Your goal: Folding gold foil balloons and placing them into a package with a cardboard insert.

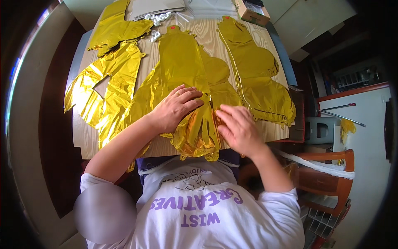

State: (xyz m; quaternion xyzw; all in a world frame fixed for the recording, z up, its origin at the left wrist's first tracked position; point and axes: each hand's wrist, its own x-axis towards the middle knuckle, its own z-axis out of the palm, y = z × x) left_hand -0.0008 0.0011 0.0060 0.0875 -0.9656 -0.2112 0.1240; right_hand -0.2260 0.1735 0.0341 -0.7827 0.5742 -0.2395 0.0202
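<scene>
A flat gold foil balloon (180,58) lies in front of me, its lower part creased and hanging over the table's near edge. My left hand (178,103) rests palm down on it, fingers stretched out, a ring on one finger. At the creased part's right side is my right hand (240,126), fingers slightly bent and thumb apart. Its fingertips are beside the foil; whether they touch it I cannot tell. Another gold foil balloon (259,79) lies to the right, and a shiny crumpled one (120,83) to the left. More gold foil shows beneath the middle balloon.
On the wooden table (147,47), more gold foil (118,33) lies at the far left. Small white pieces (157,18), white sheets (159,6) and an open carton (252,12) are at the back. A wooden chair (346,178) and a grey stool (325,128) stand to the right.
</scene>
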